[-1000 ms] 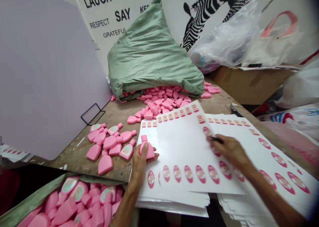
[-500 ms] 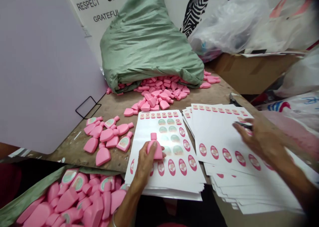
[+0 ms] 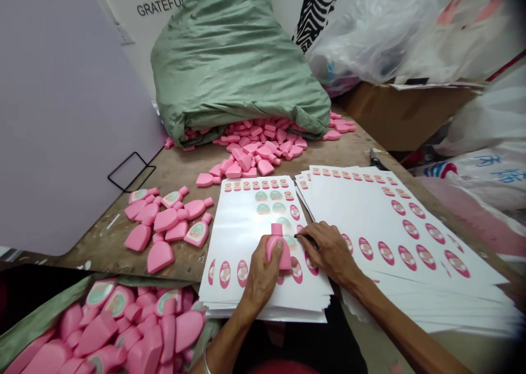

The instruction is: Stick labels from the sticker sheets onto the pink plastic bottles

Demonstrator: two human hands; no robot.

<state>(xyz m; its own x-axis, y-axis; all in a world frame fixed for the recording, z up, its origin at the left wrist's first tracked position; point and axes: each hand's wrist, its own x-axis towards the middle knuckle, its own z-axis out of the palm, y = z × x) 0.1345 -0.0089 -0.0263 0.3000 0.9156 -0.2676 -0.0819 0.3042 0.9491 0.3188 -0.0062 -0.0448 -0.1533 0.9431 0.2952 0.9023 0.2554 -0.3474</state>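
In left hand [image 3: 265, 270]: pink bottle [image 3: 278, 249].

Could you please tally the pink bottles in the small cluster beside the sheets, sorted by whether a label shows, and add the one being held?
Clustered bottles with a label showing: 3
Clustered bottles with no label showing: 7
Held bottle, in the left hand: 1
Total: 11
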